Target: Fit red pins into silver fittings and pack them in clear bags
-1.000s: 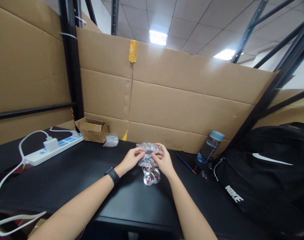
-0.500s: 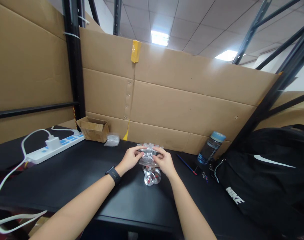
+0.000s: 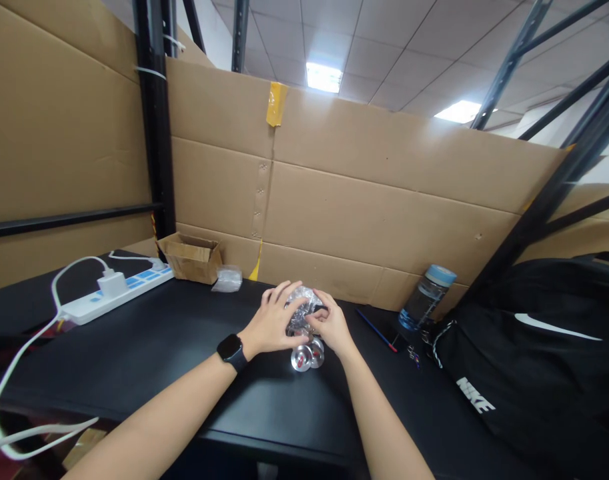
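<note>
A crinkled clear plastic wrapper [image 3: 301,307] is bunched between my hands above the black tabletop. My left hand [image 3: 274,321], with a dark watch on its wrist, curves round the wrapper's left side, thumb toward the front. On the other side my right hand [image 3: 330,325] grips the wrapper with thumb and fingers bent. Just below them, shiny silver discs [image 3: 301,359] with red marks sit on the tabletop. The hands and wrapper partly cover what lies behind the discs.
A small open cardboard box [image 3: 197,263] and a flat clear plastic packet [image 3: 228,280] stand back left, near a white power strip [image 3: 89,307]. On the right are a blue-red pen [image 3: 377,330], a water bottle [image 3: 427,300] and a black backpack [image 3: 544,360]. Cardboard walls the back.
The plastic wrapper was spread wide between both hands and is now bunched up. My left hand has turned over it, fingers reaching across the top. The view has shifted slightly.
</note>
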The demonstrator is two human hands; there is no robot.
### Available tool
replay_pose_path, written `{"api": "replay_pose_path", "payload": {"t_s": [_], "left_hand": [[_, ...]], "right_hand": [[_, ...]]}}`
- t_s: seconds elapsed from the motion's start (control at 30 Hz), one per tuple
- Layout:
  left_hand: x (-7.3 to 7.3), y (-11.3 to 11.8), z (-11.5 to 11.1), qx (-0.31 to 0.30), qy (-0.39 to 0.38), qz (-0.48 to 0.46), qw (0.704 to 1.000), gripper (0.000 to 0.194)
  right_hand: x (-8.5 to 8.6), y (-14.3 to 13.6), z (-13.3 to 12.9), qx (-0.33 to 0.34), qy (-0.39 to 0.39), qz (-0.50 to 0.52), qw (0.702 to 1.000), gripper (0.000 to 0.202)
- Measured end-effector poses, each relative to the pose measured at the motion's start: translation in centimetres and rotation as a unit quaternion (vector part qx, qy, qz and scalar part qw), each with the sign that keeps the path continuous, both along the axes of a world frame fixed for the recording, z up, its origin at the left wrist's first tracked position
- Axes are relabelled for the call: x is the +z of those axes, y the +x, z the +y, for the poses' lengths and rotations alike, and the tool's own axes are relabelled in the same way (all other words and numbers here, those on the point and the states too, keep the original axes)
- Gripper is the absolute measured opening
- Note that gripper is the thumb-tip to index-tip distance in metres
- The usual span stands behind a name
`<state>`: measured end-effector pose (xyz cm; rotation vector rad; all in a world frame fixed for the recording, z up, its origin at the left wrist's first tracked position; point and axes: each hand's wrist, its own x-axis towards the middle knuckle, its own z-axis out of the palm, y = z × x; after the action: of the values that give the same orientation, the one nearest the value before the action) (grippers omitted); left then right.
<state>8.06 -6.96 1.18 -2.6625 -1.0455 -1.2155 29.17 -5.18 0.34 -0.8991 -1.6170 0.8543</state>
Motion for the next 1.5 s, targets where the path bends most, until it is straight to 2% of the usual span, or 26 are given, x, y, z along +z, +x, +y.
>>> {"api": "replay_pose_path", "payload": {"t_s": [0.03,0.1,0.17,0.3,0.43,0.53,0.63,0.77,0.83,0.93,1.13,1.27,1.33,1.5], "left_hand": [[0.1,0.1,-0.1,-0.013,0.009,0.018,1.0,0.069],[0.0,0.4,0.0,-0.034,0.017,0.045,0.998,0.046],[-0.3,0.6,0.3,-0.034,0.022,0.05,0.998,0.031],[-1.0,0.7,1.0,-0.017,0.035,0.035,0.999,0.024],[-1.0,0.0,1.9,0.014,0.039,0.02,0.999,0.022],[-0.7,-2.3,3.3,0.089,0.045,-0.048,0.994,0.024],[-0.7,-6.2,5.0,0.211,0.048,-0.125,0.968,0.026],[-1.7,-10.8,6.7,0.325,0.031,-0.13,0.936,0.03],[-2.4,-11.9,7.3,0.364,0.02,-0.123,0.923,0.03],[-3.3,-12.2,7.8,0.406,-0.002,-0.103,0.908,0.029],[-4.3,-12.1,8.3,0.421,-0.059,-0.056,0.903,0.032],[-5.0,-12.4,8.9,0.421,-0.143,0.013,0.896,0.038],[-5.3,-12.4,9.2,0.41,-0.173,0.04,0.895,0.039],[-5.8,-12.4,9.6,0.393,-0.19,0.059,0.898,0.039]], "right_hand": [[0.0,0.0,0.0,0.0,-0.002,0.004,1.0,0.071],[0.0,0.0,0.0,0.007,-0.011,0.017,1.0,0.071],[0.1,-0.1,-0.1,0.02,-0.022,0.034,0.999,0.072],[0.3,-0.4,-0.5,0.053,-0.04,0.056,0.996,0.078],[0.7,-0.6,-0.9,0.044,-0.064,0.053,0.996,0.076],[0.9,-0.5,-0.9,0.013,-0.095,0.039,0.995,0.067],[1.0,-0.3,-0.8,-0.016,-0.099,0.022,0.995,0.063],[1.0,-0.2,-0.7,-0.033,-0.085,0.006,0.996,0.056],[0.9,-0.2,-0.6,-0.033,-0.075,0.004,0.997,0.053],[0.7,-0.2,-0.5,-0.032,-0.057,0.001,0.998,0.05],[0.5,0.1,-0.4,0.002,-0.074,-0.021,0.997,0.05],[0.5,0.3,-0.5,0.025,-0.092,-0.056,0.994,0.047],[0.4,0.5,-0.4,0.014,-0.08,-0.078,0.994,0.044],[-0.2,1.2,0.3,-0.041,-0.023,-0.146,0.988,0.037]]}}
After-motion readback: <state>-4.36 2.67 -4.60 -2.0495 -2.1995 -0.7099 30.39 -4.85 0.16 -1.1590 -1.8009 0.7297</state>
